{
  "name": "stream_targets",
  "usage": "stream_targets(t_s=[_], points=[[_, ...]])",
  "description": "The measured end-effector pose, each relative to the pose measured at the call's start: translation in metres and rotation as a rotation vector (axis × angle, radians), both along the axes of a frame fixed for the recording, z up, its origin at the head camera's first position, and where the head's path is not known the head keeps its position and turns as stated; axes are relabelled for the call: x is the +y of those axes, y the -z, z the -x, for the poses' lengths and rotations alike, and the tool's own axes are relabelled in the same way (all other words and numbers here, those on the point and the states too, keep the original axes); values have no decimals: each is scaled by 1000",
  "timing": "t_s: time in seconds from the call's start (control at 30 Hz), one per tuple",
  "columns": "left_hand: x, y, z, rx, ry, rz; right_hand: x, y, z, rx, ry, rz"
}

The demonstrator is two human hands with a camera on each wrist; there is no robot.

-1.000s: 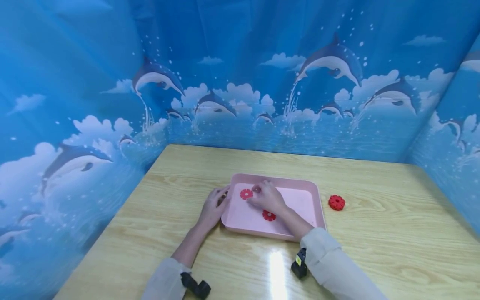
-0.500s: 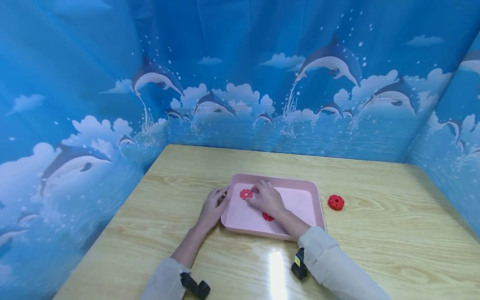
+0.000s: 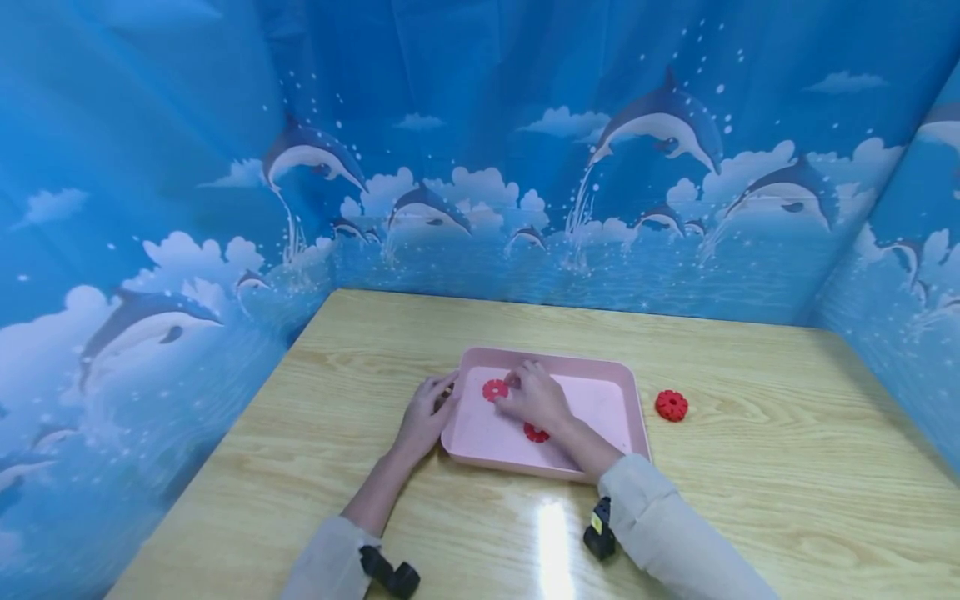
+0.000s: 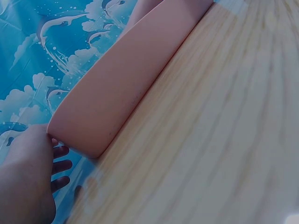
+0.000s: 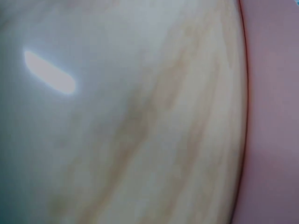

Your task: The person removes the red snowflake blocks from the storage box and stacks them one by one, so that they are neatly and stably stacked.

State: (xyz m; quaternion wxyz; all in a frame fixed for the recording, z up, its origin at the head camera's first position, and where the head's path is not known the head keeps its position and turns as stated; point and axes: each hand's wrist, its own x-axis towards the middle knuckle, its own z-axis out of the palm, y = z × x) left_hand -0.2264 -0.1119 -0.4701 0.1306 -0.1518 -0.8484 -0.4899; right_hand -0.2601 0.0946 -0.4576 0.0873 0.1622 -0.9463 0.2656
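A shallow pink tray (image 3: 600, 417) lies on the table, with two flat red notched discs in it. My right hand (image 3: 536, 400) reaches over the tray, its thumb and curled fingertips pinching the edge of the left notched disc (image 3: 494, 390). Under my right wrist lies the second notched disc (image 3: 536, 432), partly covered. My left hand (image 3: 422, 417) touches the tray's left side with relaxed fingers. In the left wrist view, that hand (image 4: 28, 172) is by a corner of the tray's pink wall (image 4: 112, 88). The right wrist view does not show the right hand.
To the right of the tray, a thicker red notched piece (image 3: 671, 406) stands on the wood-grain table (image 3: 765, 467). A blue dolphin-print curtain (image 3: 480, 167) closes off the back and sides. Each wrist carries a small black camera (image 3: 599, 529).
The left notched disc has shifted very slightly to the right, toward my right fingertips. The right hand has barely moved left. My left hand and the tray stay almost where they were.
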Motion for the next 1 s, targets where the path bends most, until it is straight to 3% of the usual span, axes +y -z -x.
stream_targets(t_s=[0.2,0.6,1.0], points=[[0,0,0,-5,-2,11,4,-6,-3,26,-14,32],[0,2,1,12,1,13,15,-26,-17,-33,15,93],[-1,2,2,1,7,6,38,-40,-32,-19,7,171]])
